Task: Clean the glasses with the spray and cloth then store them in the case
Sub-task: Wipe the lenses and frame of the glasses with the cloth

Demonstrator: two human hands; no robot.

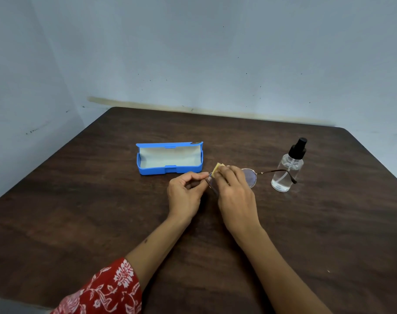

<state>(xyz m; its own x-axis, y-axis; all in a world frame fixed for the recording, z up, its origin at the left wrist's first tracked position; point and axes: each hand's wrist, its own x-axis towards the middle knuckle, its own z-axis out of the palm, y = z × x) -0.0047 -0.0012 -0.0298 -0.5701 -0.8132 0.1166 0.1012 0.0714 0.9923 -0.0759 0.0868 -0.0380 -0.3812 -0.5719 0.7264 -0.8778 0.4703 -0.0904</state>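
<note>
I see the left hand (pixel 185 192) pinching the glasses (pixel 249 179) by their rim, just in front of the open blue case (pixel 147 172). The right hand (pixel 235 189) grips the yellow cloth (pixel 216 169) against a lens. The spray bottle (pixel 287 168) stands right of the case.

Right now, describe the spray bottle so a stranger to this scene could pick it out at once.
Start at the dark wooden table and go to its right side, past both hands. There stands the spray bottle, upright, behind the tip of the glasses arm. It alone is clear with a black pump top; the case is blue and lies open.
</note>
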